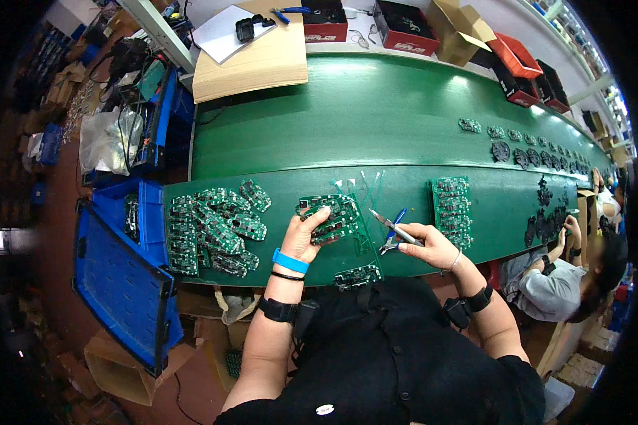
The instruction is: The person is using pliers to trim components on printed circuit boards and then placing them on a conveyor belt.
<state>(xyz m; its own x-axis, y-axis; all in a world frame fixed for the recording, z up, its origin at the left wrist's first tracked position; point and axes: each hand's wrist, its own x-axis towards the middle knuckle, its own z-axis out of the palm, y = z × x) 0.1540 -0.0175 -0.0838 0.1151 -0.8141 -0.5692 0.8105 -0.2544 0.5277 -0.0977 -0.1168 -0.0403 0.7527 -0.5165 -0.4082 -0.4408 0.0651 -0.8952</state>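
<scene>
My left hand [309,235] grips a green circuit board panel [344,212] by its left side, thumb on top. My right hand [432,248] is closed round a slim grey tool [402,232] with a pointed tip, which is aimed at the panel but apart from it. Blue-handled cutters [400,218] show just under this tool; whether they lie on the table or touch my fingers I cannot tell. Thin green board strips [373,185] lie beyond the panel. Nearer my body, a smaller board piece [358,277] rests at the table edge.
Boards are piled [220,223] at left, beside a blue crate [124,283]. Another board panel [451,212] lies at right. Boards and black parts [539,157] line the far right, where a co-worker [556,283] sits. Cardboard [252,67] and boxes [404,28] stand at the back.
</scene>
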